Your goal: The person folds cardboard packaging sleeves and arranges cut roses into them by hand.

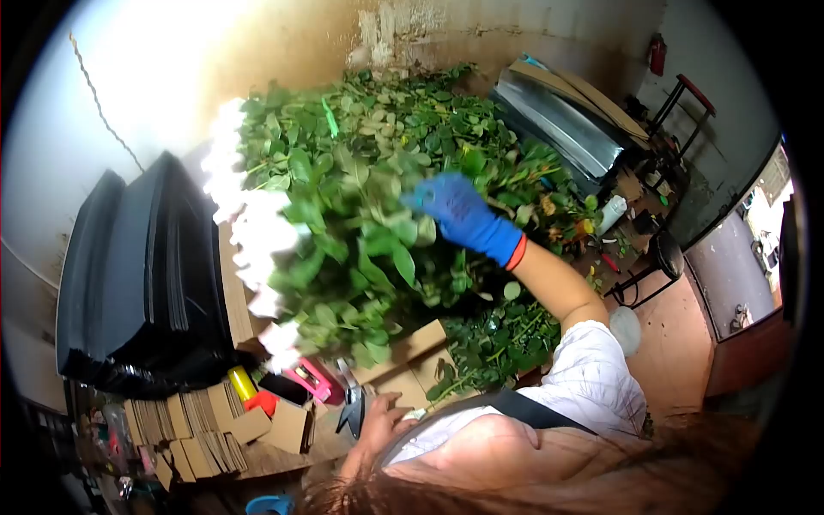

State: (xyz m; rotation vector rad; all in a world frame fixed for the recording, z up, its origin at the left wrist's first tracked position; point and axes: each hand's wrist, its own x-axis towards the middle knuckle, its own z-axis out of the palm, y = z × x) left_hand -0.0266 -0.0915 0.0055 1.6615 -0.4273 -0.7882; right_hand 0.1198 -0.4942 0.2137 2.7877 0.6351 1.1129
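Observation:
My right hand [455,210], in a blue glove with a red cuff, is closed at the fingertips around leafy stems [378,202] over a big pile of green foliage [412,120]. The leaves near it are blurred. White blooms [262,236], washed out by light, line the left side of the pile. Low in the middle, my bare left hand [386,422] has its fingers apart over the work surface. Beside it lies a dark tool [352,412], and cardboard [416,378] lies just beyond. I see nothing gripped in this hand.
Black sheets [137,266] stand stacked at the left. Small cardboard pieces [193,421], a yellow roll [241,384] and a pink dispenser [313,380] are at the lower left. Silvery sheets [562,120] lie at the back right, near a dark metal frame [678,120]. A blue object [269,505] is at the bottom.

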